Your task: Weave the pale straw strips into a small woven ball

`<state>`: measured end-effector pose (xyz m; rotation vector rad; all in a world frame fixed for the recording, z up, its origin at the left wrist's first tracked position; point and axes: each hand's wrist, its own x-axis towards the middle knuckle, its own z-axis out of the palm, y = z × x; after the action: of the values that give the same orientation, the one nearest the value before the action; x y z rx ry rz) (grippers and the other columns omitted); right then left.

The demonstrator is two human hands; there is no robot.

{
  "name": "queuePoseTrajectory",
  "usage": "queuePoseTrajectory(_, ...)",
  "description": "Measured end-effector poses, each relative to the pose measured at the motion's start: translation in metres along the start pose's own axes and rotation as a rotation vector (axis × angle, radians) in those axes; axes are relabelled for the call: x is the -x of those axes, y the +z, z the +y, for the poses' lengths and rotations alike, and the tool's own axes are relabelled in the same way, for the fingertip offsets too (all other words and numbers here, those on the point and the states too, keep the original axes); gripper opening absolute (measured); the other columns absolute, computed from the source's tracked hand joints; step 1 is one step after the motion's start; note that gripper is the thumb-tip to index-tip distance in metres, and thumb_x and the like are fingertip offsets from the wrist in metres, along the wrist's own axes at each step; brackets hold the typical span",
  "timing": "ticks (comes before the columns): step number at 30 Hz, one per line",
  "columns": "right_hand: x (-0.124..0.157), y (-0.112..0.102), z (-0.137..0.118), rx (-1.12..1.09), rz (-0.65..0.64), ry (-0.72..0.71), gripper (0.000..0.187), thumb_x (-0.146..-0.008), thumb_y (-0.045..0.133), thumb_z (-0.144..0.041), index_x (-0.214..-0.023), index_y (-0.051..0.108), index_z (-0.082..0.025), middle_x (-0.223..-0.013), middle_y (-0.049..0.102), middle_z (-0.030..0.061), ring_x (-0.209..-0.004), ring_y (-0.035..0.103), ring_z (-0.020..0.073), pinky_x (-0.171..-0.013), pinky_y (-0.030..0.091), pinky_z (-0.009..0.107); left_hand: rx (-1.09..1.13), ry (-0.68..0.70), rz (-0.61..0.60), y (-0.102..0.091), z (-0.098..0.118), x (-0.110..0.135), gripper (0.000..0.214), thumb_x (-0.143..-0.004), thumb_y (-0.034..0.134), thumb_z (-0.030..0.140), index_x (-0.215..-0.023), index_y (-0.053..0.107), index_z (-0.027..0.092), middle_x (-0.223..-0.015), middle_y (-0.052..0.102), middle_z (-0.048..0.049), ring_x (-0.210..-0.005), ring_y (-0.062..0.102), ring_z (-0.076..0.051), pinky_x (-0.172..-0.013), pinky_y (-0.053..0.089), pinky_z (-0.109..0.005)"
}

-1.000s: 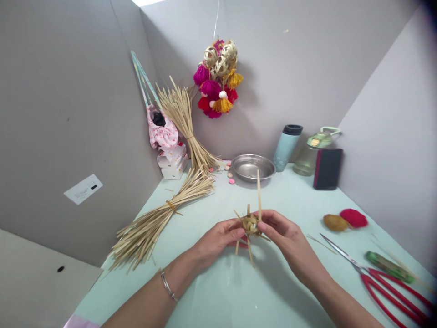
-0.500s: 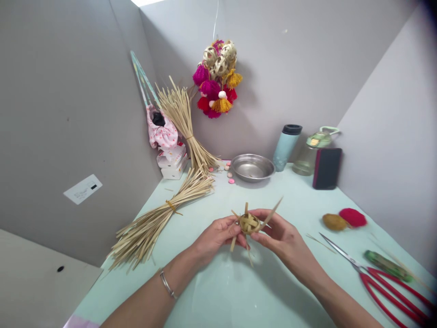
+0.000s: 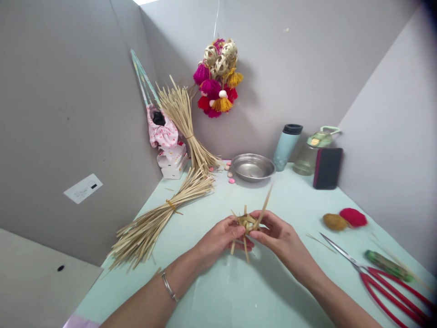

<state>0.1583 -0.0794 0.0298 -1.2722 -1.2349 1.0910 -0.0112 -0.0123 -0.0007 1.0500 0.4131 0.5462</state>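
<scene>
A small woven ball of flat straw strips [image 3: 248,222] is held between my two hands above the table, loose strip ends sticking out above and below it. My left hand [image 3: 221,237] pinches its left side, thumb in front and fingers behind and beneath. On the other side my right hand [image 3: 278,234] is closed on the ball's right edge, thumb and fingers around it. One long strip [image 3: 265,202] rises from the ball beside the right fingers, tilted up to the right. The fingertips behind the ball are partly hidden.
Tied straw bundles [image 3: 164,214] lie at left. A metal bowl [image 3: 253,167], tumbler [image 3: 288,148], bottle [image 3: 305,159] and phone [image 3: 327,168] stand at the back. To the right are scissors [image 3: 362,266], yarn [image 3: 353,217] and a green tool [image 3: 388,265]. Tasselled woven balls [image 3: 220,79] hang behind.
Both hands have turned the woven ball slightly. The long strip now stands more upright and further left, and the right hand has closed in a little toward the ball.
</scene>
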Motion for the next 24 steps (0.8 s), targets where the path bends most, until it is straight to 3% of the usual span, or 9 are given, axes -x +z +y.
queuePoseTrajectory(7, -0.0004, -0.0029, 0.0019, 0.016, -0.051, 0.028, 0.024, -0.092, 0.057, -0.042, -0.105, 0.063, -0.023, -0.106, 0.07, 0.005, -0.102, 0.064, 0.0234, -0.092, 0.05, 0.034, 0.017, -0.073, 0.079, -0.0007, -0.0007, 0.0, 0.041, -0.083, 0.066, 0.044, -0.109, 0.062, 0.012, -0.103, 0.068, -0.0126, -0.075, 0.066, -0.015, -0.078, 0.052, -0.033)
queuePoseTrajectory(24, 0.0007, -0.0027, 0.001, 0.032, -0.049, 0.088, 0.029, -0.091, 0.056, -0.047, -0.107, 0.061, -0.022, -0.105, 0.07, 0.0053, -0.104, 0.065, 0.0258, -0.096, 0.047, 0.036, 0.069, -0.077, 0.067, -0.0025, -0.003, -0.0011, 0.037, -0.084, 0.063, 0.043, -0.102, 0.065, 0.011, -0.09, 0.068, -0.0093, -0.07, 0.067, -0.017, -0.075, 0.054, -0.034)
